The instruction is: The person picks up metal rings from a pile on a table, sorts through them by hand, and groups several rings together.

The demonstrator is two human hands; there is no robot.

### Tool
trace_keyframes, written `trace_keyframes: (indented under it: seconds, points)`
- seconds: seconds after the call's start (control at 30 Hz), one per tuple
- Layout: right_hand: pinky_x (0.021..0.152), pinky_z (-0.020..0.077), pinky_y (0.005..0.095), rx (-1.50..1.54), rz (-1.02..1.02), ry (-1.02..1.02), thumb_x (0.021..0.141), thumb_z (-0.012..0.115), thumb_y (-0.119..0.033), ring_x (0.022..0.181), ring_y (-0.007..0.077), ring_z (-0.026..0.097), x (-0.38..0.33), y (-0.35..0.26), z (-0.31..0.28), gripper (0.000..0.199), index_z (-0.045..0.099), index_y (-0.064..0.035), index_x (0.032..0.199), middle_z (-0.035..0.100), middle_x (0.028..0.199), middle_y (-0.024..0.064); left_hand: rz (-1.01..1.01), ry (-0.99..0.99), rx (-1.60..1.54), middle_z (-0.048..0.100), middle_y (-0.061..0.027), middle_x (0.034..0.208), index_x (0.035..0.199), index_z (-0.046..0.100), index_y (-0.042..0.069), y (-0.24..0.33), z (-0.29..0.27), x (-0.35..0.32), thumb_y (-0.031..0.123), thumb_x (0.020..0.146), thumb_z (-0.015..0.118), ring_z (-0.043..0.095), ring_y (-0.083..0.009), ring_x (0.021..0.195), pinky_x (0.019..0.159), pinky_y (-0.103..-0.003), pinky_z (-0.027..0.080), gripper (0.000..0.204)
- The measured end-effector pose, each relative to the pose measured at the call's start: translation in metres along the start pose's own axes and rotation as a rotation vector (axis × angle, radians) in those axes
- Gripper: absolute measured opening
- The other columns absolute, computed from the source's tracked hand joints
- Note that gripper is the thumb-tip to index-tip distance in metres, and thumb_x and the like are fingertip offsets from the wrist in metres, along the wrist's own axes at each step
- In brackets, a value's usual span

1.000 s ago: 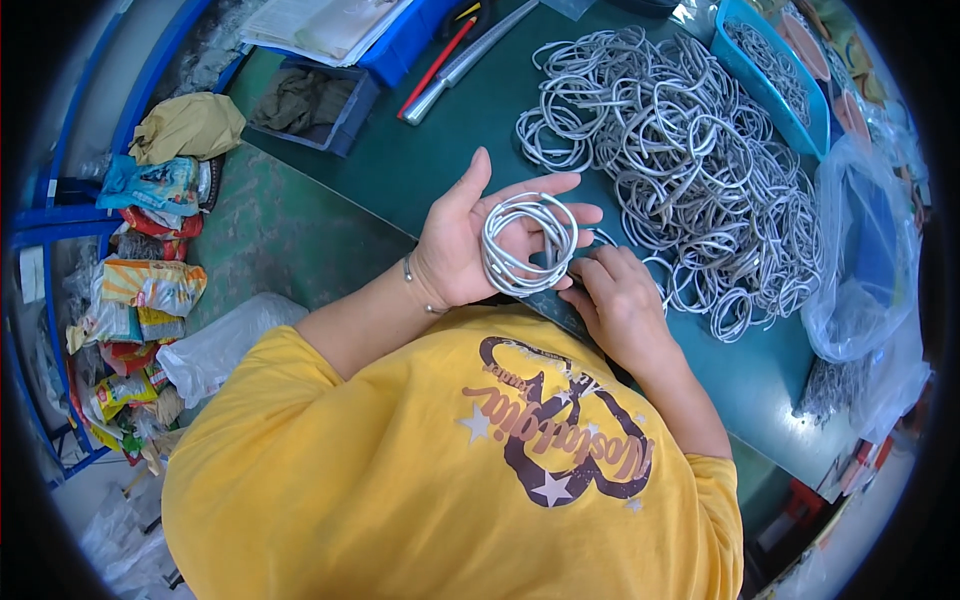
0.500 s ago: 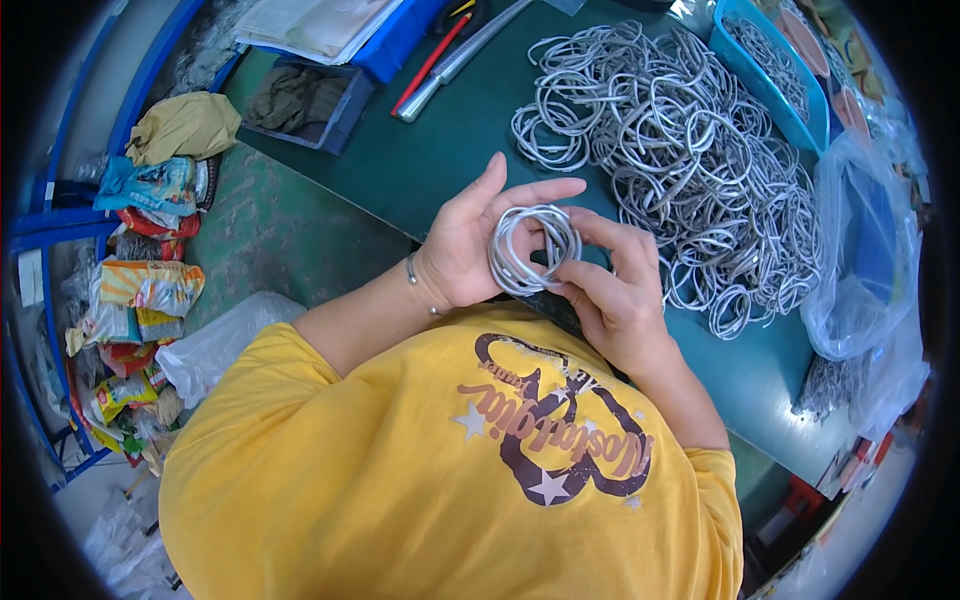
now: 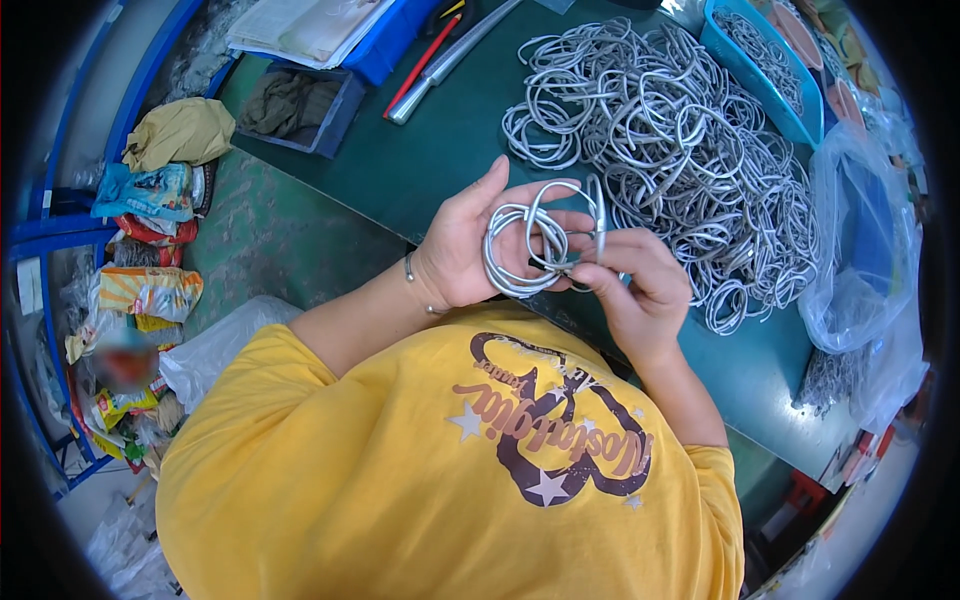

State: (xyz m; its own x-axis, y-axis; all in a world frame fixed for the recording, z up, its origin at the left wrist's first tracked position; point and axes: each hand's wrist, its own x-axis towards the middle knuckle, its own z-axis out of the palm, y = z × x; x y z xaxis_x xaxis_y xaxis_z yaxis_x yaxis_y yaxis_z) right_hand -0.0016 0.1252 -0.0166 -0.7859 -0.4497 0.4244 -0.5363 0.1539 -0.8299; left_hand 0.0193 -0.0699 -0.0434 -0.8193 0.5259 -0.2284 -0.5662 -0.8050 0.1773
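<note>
My left hand (image 3: pixel 462 248) is turned palm up, thumb raised, with a small bunch of silvery metal bangles (image 3: pixel 497 272) lying across its fingers. My right hand (image 3: pixel 648 292) pinches the edge of a bangle (image 3: pixel 599 222) that is tilted away from the bunch and seen nearly edge-on. Another ring stands up between the two hands; which hand carries its weight I cannot tell. Beyond my right hand lies a large tangled heap of similar bangles (image 3: pixel 690 160) on the green table (image 3: pixel 420 175). My right fingertips are partly hidden behind the rings.
A turquoise basket (image 3: pixel 812 118) of small metal pieces stands behind the heap. Clear plastic bags (image 3: pixel 850 290) hang at the right edge. At the far left are a grey bin (image 3: pixel 335 135) with dark cloth, a blue tray (image 3: pixel 375 55) with papers, a red pencil (image 3: pixel 425 62) and a tapered silver rod (image 3: pixel 450 65).
My right hand has moved a little right and away from the left palm, drawing a bangle out of the bunch. The rings were stacked closely before and now spread apart.
</note>
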Motion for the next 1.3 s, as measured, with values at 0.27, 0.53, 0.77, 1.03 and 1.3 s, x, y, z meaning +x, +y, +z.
trace_keyframes:
  seconds: [0.27, 0.53, 0.77, 1.03, 1.3]
  points:
    - [0.057, 0.0473, 0.0268, -0.178, -0.148, 0.069, 0.066, 0.079, -0.004, 0.065, 0.0196, 0.060, 0.000, -0.006, -0.007, 0.021, 0.067, -0.0004, 0.082, 0.064, 0.078, 0.0099, -0.002, 0.044, -0.002, 0.045, -0.0254, 0.133, 0.137, 0.036, 0.006, 0.001, 0.002, 0.002, 0.060, 0.093, 0.030, 0.051, -0.0362, 0.117, 0.089, -0.052, 0.047, 0.070]
    - [0.061, 0.0491, 0.0301, -0.302, -0.052, 0.058, 0.075, 0.067, 0.006, 0.070, 0.0264, 0.061, 0.003, 0.003, -0.024, 0.014, 0.064, 0.0005, 0.087, 0.061, 0.083, 0.0131, 0.093, -0.027, 0.087, 0.032, -0.0263, 0.143, 0.147, 0.018, 0.019, 0.009, -0.004, -0.007, 0.057, 0.091, 0.040, 0.041, -0.0422, 0.126, 0.088, -0.060, 0.047, 0.071]
    - [0.071, 0.0451, 0.0367, -0.494, 0.044, -0.357, 0.067, 0.073, -0.003, 0.082, 0.0300, 0.055, -0.021, 0.016, -0.018, 0.022, 0.063, -0.0002, 0.086, 0.058, 0.091, 0.0114, 0.137, -0.247, -0.043, 0.030, -0.0247, 0.143, 0.138, 0.035, 0.013, 0.015, -0.010, -0.007, 0.050, 0.088, 0.054, 0.037, -0.0405, 0.129, 0.090, -0.061, 0.045, 0.065]
    - [0.069, 0.0447, 0.0361, -0.471, -0.050, -0.417, 0.067, 0.072, -0.002, 0.079, 0.0289, 0.054, -0.020, 0.017, -0.027, 0.021, 0.063, -0.0021, 0.086, 0.059, 0.091, 0.0101, 0.156, 0.021, 0.081, 0.056, -0.0122, 0.102, 0.104, 0.056, 0.008, 0.013, -0.024, -0.008, 0.022, 0.092, 0.054, 0.056, -0.0299, 0.106, 0.074, -0.049, 0.055, 0.019]
    - [0.061, 0.0477, 0.0295, -0.165, 0.073, -0.065, 0.074, 0.069, 0.003, 0.071, 0.0235, 0.059, -0.023, 0.015, -0.027, 0.013, 0.065, -0.0005, 0.086, 0.061, 0.083, 0.0098, 0.200, 0.325, 1.052, 0.063, -0.0069, 0.092, 0.105, 0.058, 0.003, 0.004, 0.010, -0.010, 0.015, 0.088, 0.063, 0.060, -0.0116, 0.084, 0.071, -0.024, 0.050, 0.022]
